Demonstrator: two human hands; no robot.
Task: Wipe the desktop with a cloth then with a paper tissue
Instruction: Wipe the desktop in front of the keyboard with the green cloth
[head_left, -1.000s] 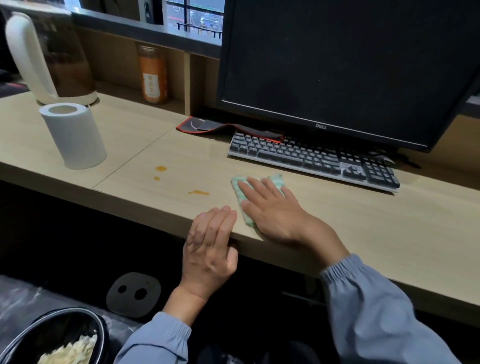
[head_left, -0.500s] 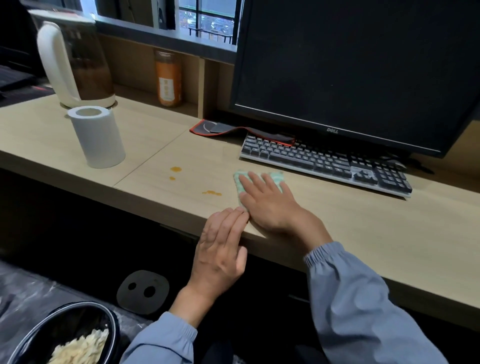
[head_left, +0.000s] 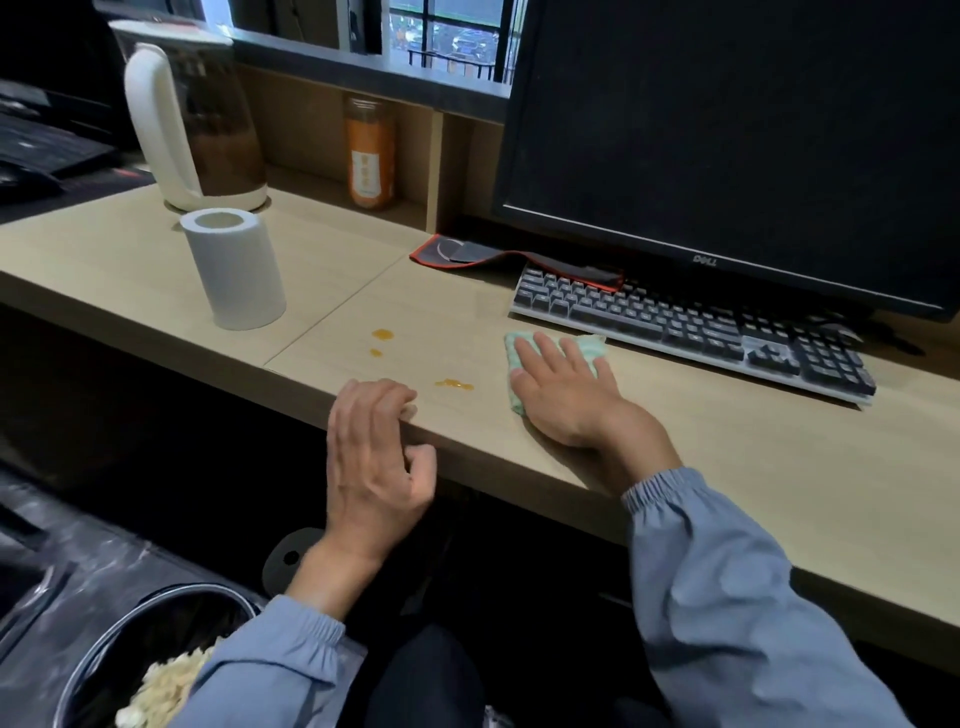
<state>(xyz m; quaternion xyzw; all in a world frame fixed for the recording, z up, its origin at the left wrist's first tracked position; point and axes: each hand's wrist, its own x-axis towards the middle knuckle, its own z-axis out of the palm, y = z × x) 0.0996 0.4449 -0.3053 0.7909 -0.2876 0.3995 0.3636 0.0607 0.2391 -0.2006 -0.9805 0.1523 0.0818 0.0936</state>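
The coming move turns on one relation: the orange spots lie to the left of the green cloth (head_left: 591, 345), and the right hand (head_left: 566, 402) is the one already on it. The cloth lies flat on the bench (head_left: 737, 441), just in front of the keyboard (head_left: 691, 327) and near the front edge. The hand covers most of it, so only its left border and far corners show, and its long axis cannot be told. The right fingers (head_left: 545, 349) are straight and slightly spread, pointing away toward the keyboard, and they press the cloth down with the palm without curling around it. The nearest spot (head_left: 454, 384) is a short streak that runs left to right, near the cloth's left border but not touching it. Two smaller spots (head_left: 383, 334) lie further left and further back, toward the paper tissue roll (head_left: 234, 270), which stands upright and well apart. In my judgement the cloth needs a sideways sweep to the left, first over the streak. The left hand (head_left: 371, 457) is nearer to the streak but has no cloth. Its bent fingers (head_left: 375, 399) rest with the tips on the bench's front edge, the thumb is below the edge, and it seems to hold nothing.
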